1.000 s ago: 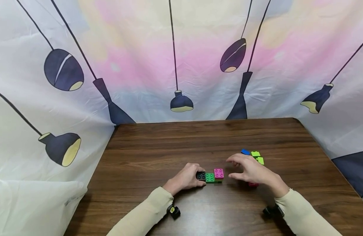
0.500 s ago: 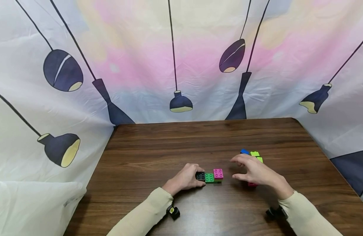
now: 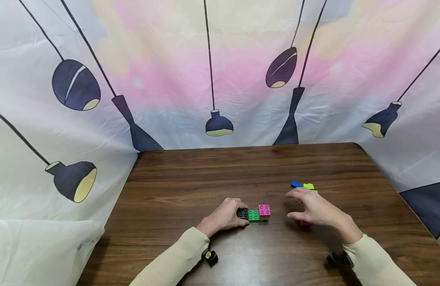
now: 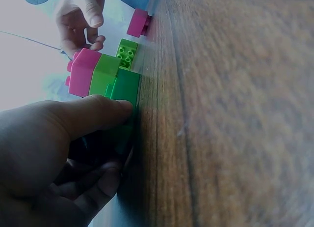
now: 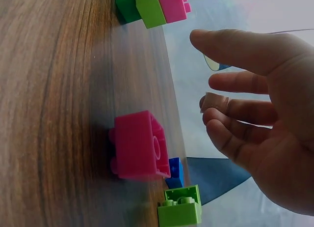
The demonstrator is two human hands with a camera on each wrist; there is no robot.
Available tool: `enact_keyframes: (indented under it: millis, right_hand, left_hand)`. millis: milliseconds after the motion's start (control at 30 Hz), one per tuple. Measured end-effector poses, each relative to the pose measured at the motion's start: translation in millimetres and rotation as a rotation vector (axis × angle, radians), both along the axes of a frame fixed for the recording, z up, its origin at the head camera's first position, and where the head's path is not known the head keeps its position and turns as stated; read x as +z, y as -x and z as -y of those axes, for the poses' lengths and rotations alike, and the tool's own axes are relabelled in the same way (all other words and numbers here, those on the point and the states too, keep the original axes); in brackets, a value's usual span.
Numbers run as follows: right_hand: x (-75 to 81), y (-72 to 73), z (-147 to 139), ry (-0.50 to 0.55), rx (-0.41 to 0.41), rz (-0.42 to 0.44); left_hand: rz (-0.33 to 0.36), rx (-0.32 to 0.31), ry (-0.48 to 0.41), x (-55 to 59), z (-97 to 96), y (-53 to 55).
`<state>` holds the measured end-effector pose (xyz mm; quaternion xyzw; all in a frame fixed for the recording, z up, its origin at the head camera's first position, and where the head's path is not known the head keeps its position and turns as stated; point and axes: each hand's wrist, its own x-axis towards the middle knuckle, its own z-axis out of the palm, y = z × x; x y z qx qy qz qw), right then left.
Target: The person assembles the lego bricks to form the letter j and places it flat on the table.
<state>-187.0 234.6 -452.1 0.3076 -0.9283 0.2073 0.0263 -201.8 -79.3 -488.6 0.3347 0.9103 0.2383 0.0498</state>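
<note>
My left hand [image 3: 225, 214] grips the left end of a row of joined toy building bricks on the table. Thumb and fingers are around the black brick [image 3: 243, 213], and in the left wrist view the thumb lies along the dark green brick [image 4: 126, 87]. At the row's right end a lime brick [image 4: 104, 74] carries a pink brick [image 3: 264, 209] on top. My right hand [image 3: 314, 208] hovers with loosely bent, parted fingers over loose bricks and holds nothing. Beneath it lies a magenta brick [image 5: 135, 146], its hollow side showing in the right wrist view.
Behind the right hand lie a blue brick [image 3: 296, 184] and lime bricks [image 3: 308, 186], partly hidden by that hand. The brown wooden table [image 3: 191, 174] ends at a printed cloth backdrop [image 3: 184, 79]. White fabric [image 3: 41, 250] bulges at the left.
My right hand has drifted right, away from the joined bricks, over the loose ones. The left hand and its bricks have stayed in place.
</note>
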Motion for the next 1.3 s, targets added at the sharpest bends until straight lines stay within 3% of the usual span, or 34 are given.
enact_keyframes:
  millis: [300,733,1300]
  right_hand:
    - [-1.6,-3.2,-7.3,-0.046,-0.021,0.003]
    - [-3.3,-13.6,-18.8,-0.103,-0.085,0.108]
    - [-15.0,-23.3,-29.2,-0.133,-0.040,0.043]
  left_hand:
    - [0.006,-0.001,0.002,-0.2,0.7,1.2]
    - [-0.004,-0.015,-0.009,-1.3,1.0,-1.2]
    - [-0.026,-0.018,-0.014,0.1,1.2,0.1]
